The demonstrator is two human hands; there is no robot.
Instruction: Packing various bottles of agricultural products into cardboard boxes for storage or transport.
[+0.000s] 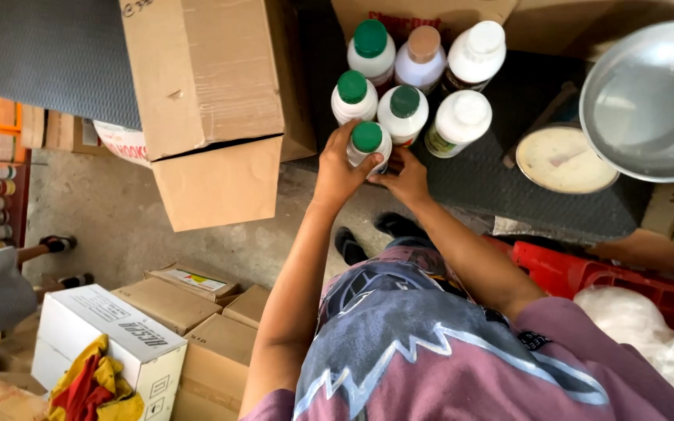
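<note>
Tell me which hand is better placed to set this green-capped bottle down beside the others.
Left, probably. The left hand wraps the green-capped bottle from its side and seems to bear it; the right hand only touches its lower edge with the fingertips. The bottle sits just in front of the other bottles on the dark mat.

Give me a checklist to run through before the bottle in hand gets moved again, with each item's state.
1. Both hands on the bottle: ok. The left hand and right hand grip the green-capped bottle from either side.
2. Cap on: ok, green cap in place; tightness cannot tell.
3. Bottle upright: ok.
4. Neighbours upright: ok. The six other bottles stand in rows on the dark mat.
5. Gap to the nearest bottles: not ok, very close.
6. Bottle base seated on the mat: cannot tell, hidden by fingers.
</note>
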